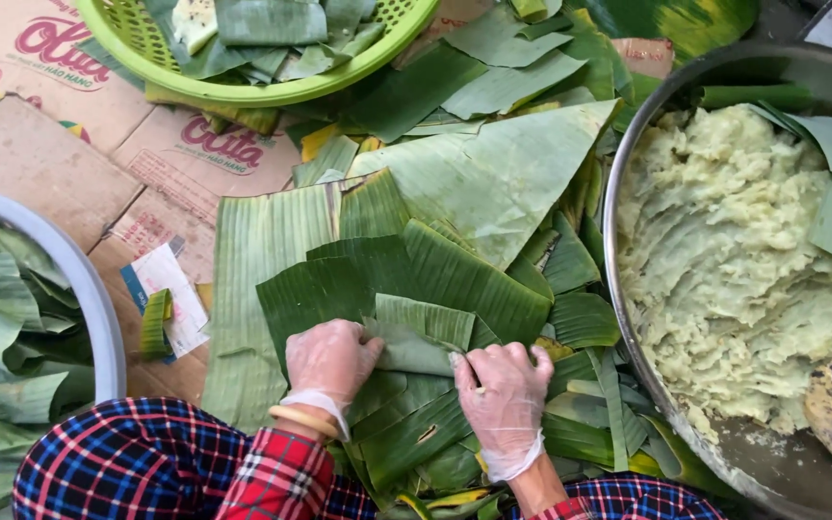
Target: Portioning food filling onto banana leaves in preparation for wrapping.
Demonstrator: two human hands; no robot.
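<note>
Both my hands wear thin clear gloves and rest on a pile of green banana leaves (406,270) spread over flattened cardboard. My left hand (329,361) presses down on the left end of a small folded leaf piece (416,337), fingers curled over it. My right hand (503,385) pinches the right end of the same piece between thumb and fingers. A wooden bangle sits on my left wrist, and red and blue plaid sleeves show at the bottom.
A large metal bowl (628,327) of pale yellow-green mash stands at the right. A green plastic basket (272,87) of cut leaves sits at the top. A white-rimmed tub (98,308) of leaves is at the left. Cardboard (60,164) lies underneath.
</note>
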